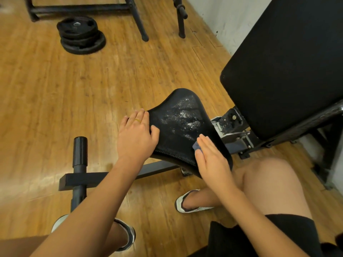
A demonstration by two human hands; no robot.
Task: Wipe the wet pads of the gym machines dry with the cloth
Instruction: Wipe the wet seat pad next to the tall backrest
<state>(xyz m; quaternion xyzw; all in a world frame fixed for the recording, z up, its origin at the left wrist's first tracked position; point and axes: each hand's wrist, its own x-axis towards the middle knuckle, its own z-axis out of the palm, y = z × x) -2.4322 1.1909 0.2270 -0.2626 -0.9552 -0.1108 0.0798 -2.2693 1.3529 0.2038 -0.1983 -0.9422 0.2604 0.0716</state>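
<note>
Cloth (196,145) (dark, mostly hidden) lies on seat pad (172,138) near its right edge, pressed under right hand (211,160), fingers straight, together. Left hand (136,138) grips pad's left edge, fingers curled round it. Droplets (185,115) mid-pad.

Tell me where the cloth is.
Head view, centre-right: the cloth sits under the right hand on the near edge of the wet seat pad; only a corner shows.

Gym, weights room. Black weight plates (81,35) are lying stacked on a wood-plank floor (55,89). An adjustable bench is standing by a white wall (222,19), showing a padded backrest (287,62) and a seat pad (178,123) glistening wet. Black steel frame legs (138,21) are standing behind; a black peg (80,151) is sticking up nearby.
</note>
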